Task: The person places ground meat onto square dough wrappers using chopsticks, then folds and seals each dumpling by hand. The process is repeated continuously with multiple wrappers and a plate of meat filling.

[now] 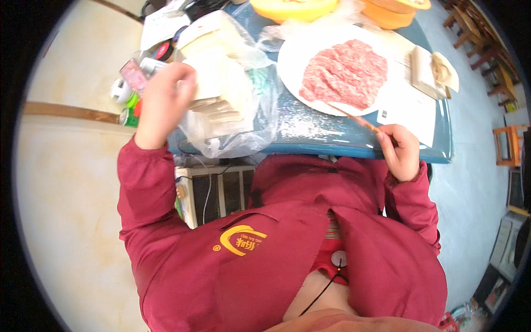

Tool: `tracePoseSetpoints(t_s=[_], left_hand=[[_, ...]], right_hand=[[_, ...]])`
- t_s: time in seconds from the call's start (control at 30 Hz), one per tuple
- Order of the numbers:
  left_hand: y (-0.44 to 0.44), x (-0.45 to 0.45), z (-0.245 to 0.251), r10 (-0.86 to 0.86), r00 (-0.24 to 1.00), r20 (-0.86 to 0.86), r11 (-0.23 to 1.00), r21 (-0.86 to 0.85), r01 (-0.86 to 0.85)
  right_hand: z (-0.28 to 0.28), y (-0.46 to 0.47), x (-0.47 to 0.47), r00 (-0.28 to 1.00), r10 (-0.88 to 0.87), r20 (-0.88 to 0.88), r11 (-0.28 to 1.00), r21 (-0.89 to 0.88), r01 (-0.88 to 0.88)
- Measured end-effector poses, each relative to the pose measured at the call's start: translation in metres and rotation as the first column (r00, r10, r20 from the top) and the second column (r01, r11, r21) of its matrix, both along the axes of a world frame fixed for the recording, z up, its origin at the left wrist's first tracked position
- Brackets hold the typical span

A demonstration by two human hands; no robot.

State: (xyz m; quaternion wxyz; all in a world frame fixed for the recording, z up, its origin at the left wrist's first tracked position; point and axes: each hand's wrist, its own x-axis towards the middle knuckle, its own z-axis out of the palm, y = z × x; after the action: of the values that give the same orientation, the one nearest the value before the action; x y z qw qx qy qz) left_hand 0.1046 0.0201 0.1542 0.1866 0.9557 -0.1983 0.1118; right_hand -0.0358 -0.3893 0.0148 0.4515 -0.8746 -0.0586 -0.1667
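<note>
My left hand (164,101) is raised over the left side of a stack of pale, thin dough wrappers (220,93). Its fingers are curled and blurred, so whether anything is between them I cannot tell. The wrappers sit in an opened clear plastic bag (232,143). Between the thumb and fingers of my right hand (400,149) is a thin wooden stick (359,120). Its far tip reaches over the near rim of a white plate (290,74), close to the raw minced meat (346,74) heaped there.
Yellow basins (294,10) stand at the back of the blue table (307,130). A pack of tissues (425,72) rests on papers (415,118) at the right. A phone (133,75) and several small containers crowd the left edge. Wooden stools (460,25) are beyond, on the floor.
</note>
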Motion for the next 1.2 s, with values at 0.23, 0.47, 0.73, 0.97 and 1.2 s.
tracePoseSetpoints(t_s=[0.23, 0.47, 0.73, 0.97, 1.2], left_hand=[[0.058, 0.027, 0.003, -0.742, 0.665, -0.084, -0.07, -0.977, -0.202], [-0.023, -0.041, -0.046, -0.908, 0.396, 0.133, -0.293, -0.879, -0.377], [-0.062, -0.094, -0.087, -0.898, 0.438, -0.036, -0.316, -0.64, -0.701], [-0.072, -0.1, -0.105, -0.869, 0.435, -0.235, -0.255, -0.54, -0.802], [-0.078, -0.099, -0.117, -0.882, 0.393, -0.259, -0.218, -0.516, -0.829]], right_hand=[[0.036, -0.03, -0.012, 0.984, -0.117, 0.133, 0.859, -0.484, 0.167], [0.032, -0.021, -0.003, 0.942, -0.039, 0.333, 0.673, -0.688, 0.271], [0.015, -0.026, 0.018, 0.946, 0.053, 0.319, 0.698, -0.69, 0.193], [0.017, -0.022, 0.02, 0.947, 0.027, 0.319, 0.744, -0.639, 0.194], [0.015, -0.016, 0.014, 0.983, 0.064, 0.172, 0.812, -0.582, 0.049]])
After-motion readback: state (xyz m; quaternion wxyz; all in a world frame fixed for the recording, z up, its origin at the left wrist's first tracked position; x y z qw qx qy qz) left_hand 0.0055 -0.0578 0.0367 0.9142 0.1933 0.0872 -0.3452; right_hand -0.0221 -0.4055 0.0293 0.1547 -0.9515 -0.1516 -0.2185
